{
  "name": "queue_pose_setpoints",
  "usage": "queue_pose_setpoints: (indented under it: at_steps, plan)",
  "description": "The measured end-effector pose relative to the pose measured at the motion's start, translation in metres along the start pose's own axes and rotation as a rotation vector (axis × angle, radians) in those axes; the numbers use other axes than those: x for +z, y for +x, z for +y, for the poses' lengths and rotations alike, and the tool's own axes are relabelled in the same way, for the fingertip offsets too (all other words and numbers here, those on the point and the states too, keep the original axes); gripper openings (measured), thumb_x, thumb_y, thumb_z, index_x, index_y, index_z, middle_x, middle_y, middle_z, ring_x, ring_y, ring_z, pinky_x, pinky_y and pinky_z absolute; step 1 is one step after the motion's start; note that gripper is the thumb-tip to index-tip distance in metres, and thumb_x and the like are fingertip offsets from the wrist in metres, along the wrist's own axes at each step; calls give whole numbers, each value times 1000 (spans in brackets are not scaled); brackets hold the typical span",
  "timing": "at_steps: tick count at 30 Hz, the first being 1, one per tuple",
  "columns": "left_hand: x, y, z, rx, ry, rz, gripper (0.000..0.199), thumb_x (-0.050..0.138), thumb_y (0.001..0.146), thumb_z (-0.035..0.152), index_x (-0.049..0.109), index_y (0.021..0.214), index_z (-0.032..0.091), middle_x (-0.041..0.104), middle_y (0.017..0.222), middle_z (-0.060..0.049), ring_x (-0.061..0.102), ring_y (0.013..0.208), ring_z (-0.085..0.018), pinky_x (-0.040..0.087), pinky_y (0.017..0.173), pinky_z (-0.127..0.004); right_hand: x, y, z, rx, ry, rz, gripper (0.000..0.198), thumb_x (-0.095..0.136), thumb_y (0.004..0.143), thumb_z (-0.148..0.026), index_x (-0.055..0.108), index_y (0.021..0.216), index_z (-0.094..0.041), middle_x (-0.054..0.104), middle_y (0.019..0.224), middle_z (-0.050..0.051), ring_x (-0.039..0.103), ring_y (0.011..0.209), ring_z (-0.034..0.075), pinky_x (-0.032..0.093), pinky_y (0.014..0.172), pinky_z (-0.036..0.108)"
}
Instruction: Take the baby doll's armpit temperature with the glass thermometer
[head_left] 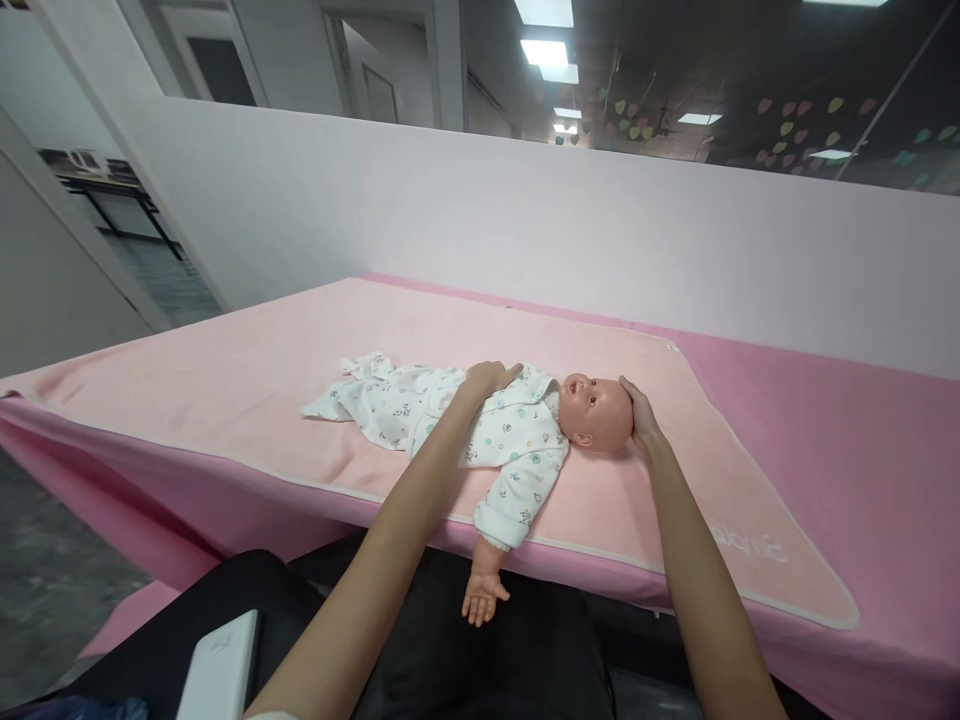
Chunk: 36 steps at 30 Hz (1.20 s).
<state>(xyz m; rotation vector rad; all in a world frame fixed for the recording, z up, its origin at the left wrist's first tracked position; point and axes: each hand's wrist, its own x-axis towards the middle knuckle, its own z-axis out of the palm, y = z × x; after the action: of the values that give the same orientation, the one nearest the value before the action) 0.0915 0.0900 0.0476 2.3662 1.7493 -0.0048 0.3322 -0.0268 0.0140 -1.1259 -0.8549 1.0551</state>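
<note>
A baby doll (517, 428) in a white printed outfit lies on its back, its head to the right. My left hand (489, 377) lies on its chest, one digit pointing toward the collar and the other fingers curled over the far side, partly hidden. Against the crown of the doll's head (609, 408), my right hand (640, 412) is cupped, its fingers round the far side. The doll's near arm (486, 585) hangs over the front edge, palm up. Its far arm is out of sight. The trouser legs (352, 392) trail loosely to the left.
A pale pink mat (262, 350) covers much of the darker pink table cover (810, 420). Behind it rises a white partition (525, 220) with glass above. A white flat device (219, 668) rests on dark fabric at lower left.
</note>
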Motion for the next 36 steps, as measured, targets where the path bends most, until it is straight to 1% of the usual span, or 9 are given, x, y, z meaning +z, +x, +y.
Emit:
queue_pose_setpoints:
  at_steps: [2,6,8,10,13,17,23,26,36]
  plan:
    - [-1,-2,0,-1,-18,3,72,13,81,59,58,109,10,60,113,-17,56,103,-28,42,83,-34,0,1,-1,-12,20,48,38,58,67,-53,67,78,-18,69,77,4,63,82,23,49,73,32]
    - [-1,-4,0,-7,-44,2,72,14,81,59,59,108,9,60,112,-18,56,102,-29,42,83,-36,-1,3,-5,-113,46,236,30,61,63,-47,66,74,-20,68,80,2,62,87,19,46,78,29]
    - [-1,-3,0,-4,-43,0,72,14,81,59,59,108,9,60,112,-18,56,102,-29,42,83,-36,-1,2,-6,-143,53,262,30,62,62,-47,66,72,-19,68,80,2,61,86,18,46,78,27]
    - [-1,-2,0,-1,-41,-4,72,14,81,59,59,107,10,59,113,-18,56,102,-29,42,83,-36,2,-2,-8,-116,33,216,30,62,62,-48,65,70,-18,68,77,2,62,83,19,46,74,27]
    - [0,0,0,-6,-36,-6,72,14,81,59,59,107,10,59,113,-18,56,103,-29,42,83,-36,8,-10,-10,4,14,47,34,59,64,-52,63,65,-18,69,71,3,64,77,21,48,68,28]
    - [1,2,-1,-2,-35,0,73,13,81,60,59,107,10,59,113,-18,56,103,-29,42,84,-36,12,-17,-14,67,62,-86,37,55,68,-53,64,66,-18,70,72,4,65,76,22,49,69,30]
    - [3,5,-3,-3,-17,3,73,13,81,61,59,108,12,59,114,-17,55,104,-28,42,84,-35,10,-15,-12,96,72,-129,41,51,72,-54,66,77,-16,70,84,9,64,85,26,49,78,36]
    - [3,6,-4,0,-19,8,73,13,80,61,60,107,12,59,114,-17,55,104,-29,43,83,-35,13,-15,-9,81,66,-98,44,50,72,-56,66,79,-16,70,86,9,64,87,27,49,79,39]
    - [3,6,-3,-10,-14,-1,74,12,81,61,59,109,12,59,114,-17,55,105,-29,43,84,-35,9,-13,-13,97,43,-59,40,52,71,-54,67,75,-17,70,80,7,64,83,24,49,76,33]
